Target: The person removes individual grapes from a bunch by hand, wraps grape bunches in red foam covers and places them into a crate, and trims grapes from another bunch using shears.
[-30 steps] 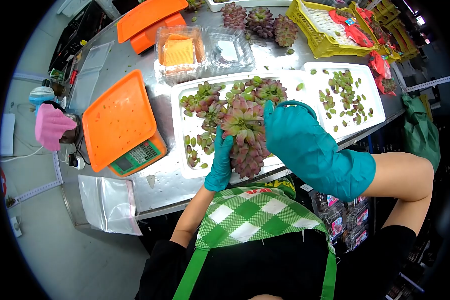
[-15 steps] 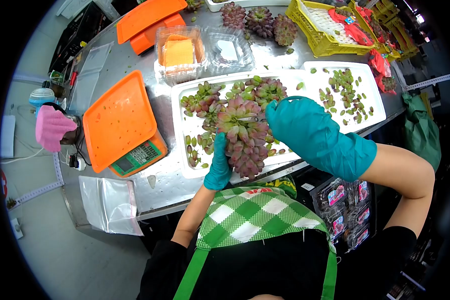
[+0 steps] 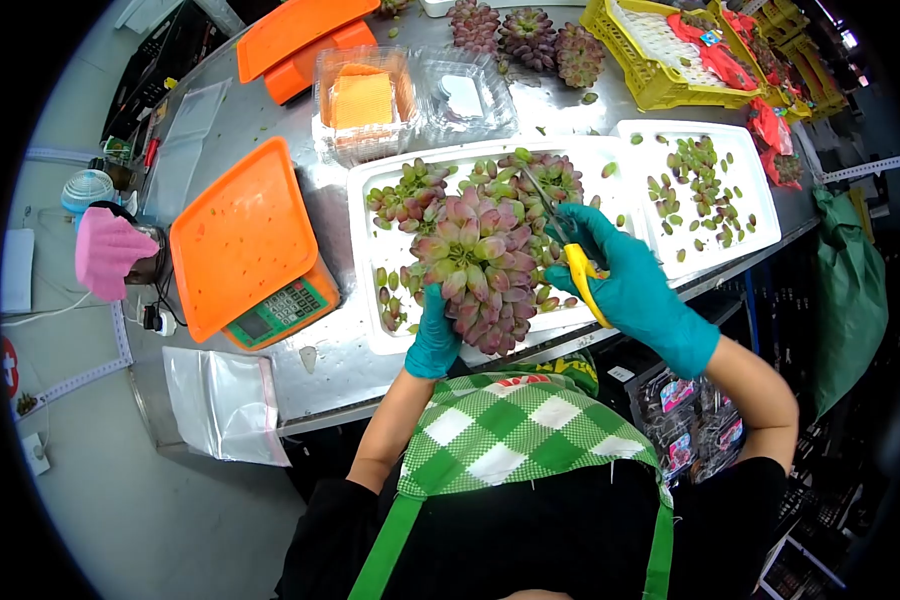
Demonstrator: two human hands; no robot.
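A large pink-green succulent (image 3: 475, 250) with clustered rosettes is held up over the white tray (image 3: 362, 270). My left hand (image 3: 435, 338), in a teal glove, grips it from its lower left side, with part of the fingers behind the leaves. To its right, my gloved right hand (image 3: 625, 285) is closed on yellow-handled scissors (image 3: 582, 270). Their metal blades point up and left, over the rosettes at the back of the tray. More succulents (image 3: 410, 195) and loose leaves lie in that tray.
A second white tray (image 3: 770, 225) with loose leaves adjoins on the right. An orange scale (image 3: 245, 240) stands left, with a plastic bag (image 3: 225, 405) below it. Behind are clear plastic boxes (image 3: 365, 105), potless rosettes (image 3: 525, 42) and a yellow crate (image 3: 660, 95).
My right hand has turned and lowered, bringing the yellow handles and blades into view. The large succulent has tilted so its rosette faces up more. My left hand keeps its hold.
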